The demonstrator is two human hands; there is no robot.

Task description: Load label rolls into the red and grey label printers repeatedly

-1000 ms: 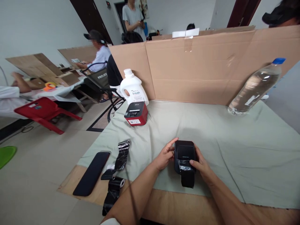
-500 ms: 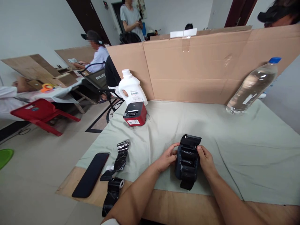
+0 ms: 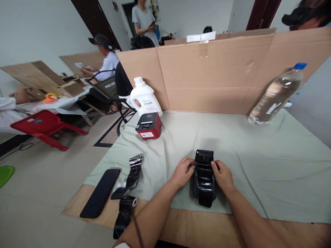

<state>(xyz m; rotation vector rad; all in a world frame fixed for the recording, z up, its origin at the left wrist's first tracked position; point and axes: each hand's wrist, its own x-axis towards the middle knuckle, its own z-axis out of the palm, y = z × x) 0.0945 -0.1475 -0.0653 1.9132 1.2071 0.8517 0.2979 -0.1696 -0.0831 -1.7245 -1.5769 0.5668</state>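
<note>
A dark portable label printer [image 3: 192, 191] lies on the cloth with its cover [image 3: 204, 156] raised at the far end. Glossy black ribbon [image 3: 205, 186] runs over its inside, and a loose tail hangs past the near end. My left hand [image 3: 183, 172] is closed at the printer's upper left side, thumb and index finger by the cover's hinge. On the opposite side, my right hand [image 3: 222, 175] pinches the right edge near that hinge. To the left lie a partly unrolled black ribbon [image 3: 134, 172] and a second black ribbon roll [image 3: 125, 213], partly behind my left forearm.
A black phone-like slab [image 3: 100, 193] lies at the table's left edge. Farther back stand a red and black box-shaped printer [image 3: 149, 125], a white jug [image 3: 144, 98] and a leaning water bottle [image 3: 276, 96]. A cardboard wall [image 3: 207, 75] bounds the back. Other people are beyond it.
The printer has turned slightly and shifted a little left, with both hands moving along. Its raised cover now faces me more squarely.
</note>
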